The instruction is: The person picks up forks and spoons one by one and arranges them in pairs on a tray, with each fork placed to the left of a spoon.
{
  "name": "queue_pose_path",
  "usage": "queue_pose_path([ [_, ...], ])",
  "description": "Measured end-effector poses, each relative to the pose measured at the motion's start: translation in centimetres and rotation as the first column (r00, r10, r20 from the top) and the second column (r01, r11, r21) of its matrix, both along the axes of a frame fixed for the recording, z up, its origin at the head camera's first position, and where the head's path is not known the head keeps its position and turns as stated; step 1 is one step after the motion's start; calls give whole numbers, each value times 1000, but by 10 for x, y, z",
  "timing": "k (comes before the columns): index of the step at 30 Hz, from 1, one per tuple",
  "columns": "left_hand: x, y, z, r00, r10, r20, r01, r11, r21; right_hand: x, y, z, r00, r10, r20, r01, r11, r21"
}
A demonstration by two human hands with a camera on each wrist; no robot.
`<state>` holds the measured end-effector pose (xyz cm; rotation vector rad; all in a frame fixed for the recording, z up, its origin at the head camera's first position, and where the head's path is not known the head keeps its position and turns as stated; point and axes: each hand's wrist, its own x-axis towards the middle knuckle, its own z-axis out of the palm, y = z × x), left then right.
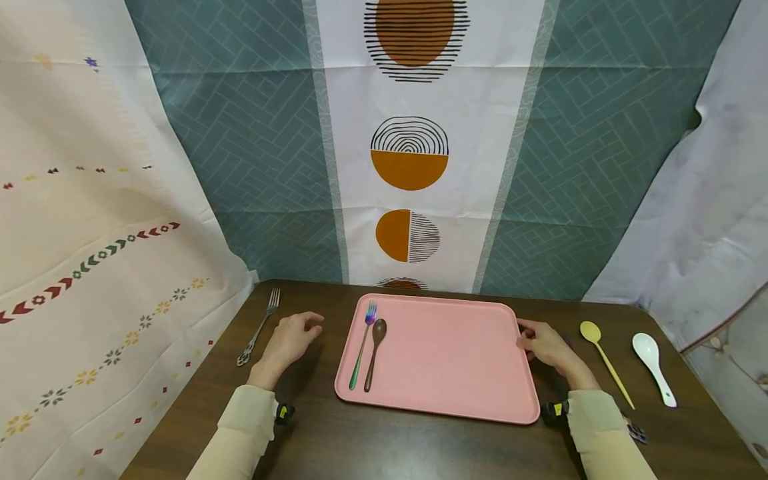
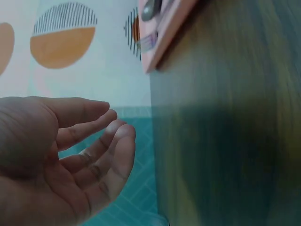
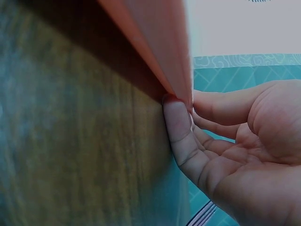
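Note:
A pink tray lies on the dark wooden table. Along its left side rest an iridescent fork and a brown spoon. My right hand pinches the tray's right rim; in the right wrist view a finger is under the rim and the thumb on its other side. Left of the tray, my left hand hovers apart from it, fingers loosely bent and holding nothing. Close by that hand is a silver fork with an ornate handle.
Right of my right hand lie a yellow spoon and a white spoon. A patterned handle end shows beside the right sleeve, the remainder hidden. Patterned curtains hang behind the table and along both sides.

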<state>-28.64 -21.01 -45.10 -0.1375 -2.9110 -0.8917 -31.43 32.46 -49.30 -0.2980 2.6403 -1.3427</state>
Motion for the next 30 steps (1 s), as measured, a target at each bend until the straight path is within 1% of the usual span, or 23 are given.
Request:
queue_pose_path([
  [6,-3,-22,3,1000,3,-16,-4,999,-48,-1,0,1,1000,-8,2,8,1000,15],
  [10,-6,-31,11,1000,4,-22,-6,998,-62,-1,0,1,1000,-25,8,25,999,48],
  [12,-6,-34,15,1000,11,-10,-11,998,-58,-1,-1,0,999,-35,15,34,998,50],
  [17,-9,-44,23,1000,26,15,-25,996,-81,0,-2,0,1000,-17,11,17,999,33],
  [22,-16,-55,28,999,48,14,-46,992,-115,0,-2,1,1000,-15,8,15,999,29],
  [25,-19,-61,30,998,59,9,-57,989,-138,0,-2,0,1000,-9,5,9,1000,14],
  [30,-24,-70,28,998,61,12,-58,987,-151,0,-1,-1,1000,-9,4,8,1000,8],
])
